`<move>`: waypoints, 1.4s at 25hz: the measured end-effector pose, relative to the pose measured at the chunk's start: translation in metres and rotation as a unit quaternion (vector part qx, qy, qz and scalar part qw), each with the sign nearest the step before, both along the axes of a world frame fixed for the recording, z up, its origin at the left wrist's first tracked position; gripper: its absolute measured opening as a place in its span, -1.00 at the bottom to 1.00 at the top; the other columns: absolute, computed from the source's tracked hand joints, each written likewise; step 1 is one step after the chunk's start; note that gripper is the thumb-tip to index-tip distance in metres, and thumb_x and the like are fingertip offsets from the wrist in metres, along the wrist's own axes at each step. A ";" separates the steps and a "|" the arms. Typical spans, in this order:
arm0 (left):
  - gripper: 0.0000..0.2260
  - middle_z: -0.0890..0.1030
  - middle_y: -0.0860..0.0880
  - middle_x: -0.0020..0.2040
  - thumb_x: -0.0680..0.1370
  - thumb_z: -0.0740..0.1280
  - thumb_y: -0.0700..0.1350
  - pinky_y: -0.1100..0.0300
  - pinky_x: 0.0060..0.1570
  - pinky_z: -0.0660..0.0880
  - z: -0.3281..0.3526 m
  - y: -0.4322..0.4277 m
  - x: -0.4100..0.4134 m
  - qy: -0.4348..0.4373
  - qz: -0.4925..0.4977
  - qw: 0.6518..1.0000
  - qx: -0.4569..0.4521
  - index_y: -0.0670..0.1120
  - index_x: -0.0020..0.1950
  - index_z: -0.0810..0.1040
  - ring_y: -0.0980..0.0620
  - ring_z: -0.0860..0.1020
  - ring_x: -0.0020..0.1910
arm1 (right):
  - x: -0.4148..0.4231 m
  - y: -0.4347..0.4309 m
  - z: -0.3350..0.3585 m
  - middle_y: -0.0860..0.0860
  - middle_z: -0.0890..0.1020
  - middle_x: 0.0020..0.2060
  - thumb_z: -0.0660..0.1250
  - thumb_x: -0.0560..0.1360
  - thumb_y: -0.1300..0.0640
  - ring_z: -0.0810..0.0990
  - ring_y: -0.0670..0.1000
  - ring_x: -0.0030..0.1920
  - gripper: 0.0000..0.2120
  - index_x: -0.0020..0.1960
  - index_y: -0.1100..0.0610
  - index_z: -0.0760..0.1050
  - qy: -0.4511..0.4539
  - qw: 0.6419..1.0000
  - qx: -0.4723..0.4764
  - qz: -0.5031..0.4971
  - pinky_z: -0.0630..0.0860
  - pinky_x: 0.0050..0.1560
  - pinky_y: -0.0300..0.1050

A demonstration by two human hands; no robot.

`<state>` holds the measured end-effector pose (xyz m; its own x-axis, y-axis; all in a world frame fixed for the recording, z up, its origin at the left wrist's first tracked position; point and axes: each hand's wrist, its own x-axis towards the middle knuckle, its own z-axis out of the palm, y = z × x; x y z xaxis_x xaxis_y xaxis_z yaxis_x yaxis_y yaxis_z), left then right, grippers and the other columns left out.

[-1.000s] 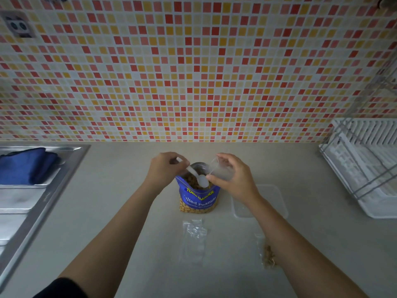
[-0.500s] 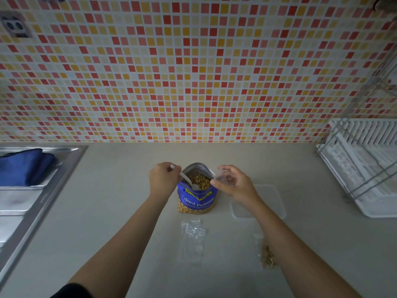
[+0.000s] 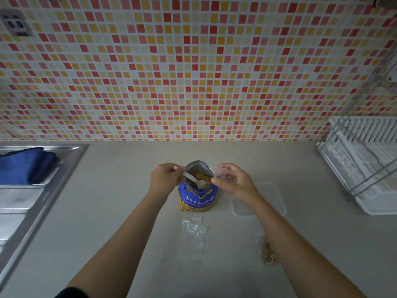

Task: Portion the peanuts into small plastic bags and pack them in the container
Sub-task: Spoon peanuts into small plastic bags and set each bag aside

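Observation:
A blue pouch of salted peanuts stands open on the counter. My left hand grips a white plastic spoon whose bowl is down inside the pouch among the peanuts. Beside the pouch's right rim, my right hand pinches a small clear plastic bag. A clear plastic container lies on the counter behind my right wrist. Empty small bags lie in front of the pouch. A small bag filled with peanuts lies at the right, partly under my right forearm.
A steel sink with a blue cloth is at the left. A white dish rack stands at the right. The tiled wall rises behind the counter.
The spoon was lifted at the small bag a second ago; it has since dipped back into the pouch. My right hand with the bag has shifted slightly right of the pouch mouth.

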<state>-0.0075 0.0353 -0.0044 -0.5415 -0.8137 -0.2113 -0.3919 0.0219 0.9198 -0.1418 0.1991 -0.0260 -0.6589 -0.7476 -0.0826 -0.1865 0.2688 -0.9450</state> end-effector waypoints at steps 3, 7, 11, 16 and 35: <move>-0.82 0.62 -0.13 -0.35 0.52 0.32 -0.19 0.01 -0.02 0.60 -0.002 0.005 -0.008 0.035 0.080 0.993 0.083 -0.14 -0.28 0.59 -0.05 0.58 -0.30 | -0.001 0.001 0.001 -0.09 0.63 0.01 0.49 0.18 -0.24 0.57 -0.10 0.08 -0.40 0.16 -0.11 0.46 -0.001 1.000 0.005 0.006 0.44 0.02 -0.29; -0.84 0.58 -0.13 -0.35 0.54 0.30 -0.18 0.06 -0.04 0.59 -0.003 0.001 -0.010 0.047 0.104 0.987 0.109 -0.18 -0.22 0.59 -0.02 0.55 -0.32 | -0.001 0.006 0.007 -0.13 0.56 0.05 0.51 0.30 -0.07 0.52 -0.18 0.06 -0.50 0.19 -0.07 0.44 0.017 1.000 0.010 -0.004 0.43 -0.05 -0.35; -0.85 0.55 -0.11 -0.31 0.55 0.28 -0.17 0.23 -0.22 0.55 -0.004 -0.008 -0.007 0.062 0.108 0.983 0.132 -0.24 -0.07 0.57 0.05 0.51 -0.33 | -0.003 0.007 0.014 -0.14 0.54 0.04 0.53 0.27 -0.05 0.51 -0.19 0.04 -0.47 0.18 -0.06 0.44 0.043 0.997 -0.020 -0.053 0.41 -0.07 -0.40; -0.83 0.51 -0.11 -0.32 0.56 0.26 -0.15 0.22 -0.24 0.49 -0.008 -0.024 -0.001 0.068 0.119 0.978 0.158 -0.22 -0.14 0.54 0.03 0.46 -0.33 | -0.002 0.003 0.021 -0.13 0.54 0.07 0.55 0.25 -0.01 0.50 -0.21 0.03 -0.44 0.20 -0.06 0.45 0.080 0.996 -0.002 -0.032 0.43 -0.13 -0.46; -0.81 0.58 -0.05 -0.26 0.57 0.25 -0.08 0.15 -0.12 0.52 0.047 -0.025 0.001 0.066 0.079 0.995 -0.004 -0.18 0.01 0.56 0.01 0.55 -0.23 | 0.023 -0.035 0.018 -0.15 0.56 0.00 0.49 0.26 -0.11 0.54 -0.10 -0.02 -0.52 0.12 -0.04 0.48 0.223 0.973 0.059 -0.012 0.52 -0.03 -0.12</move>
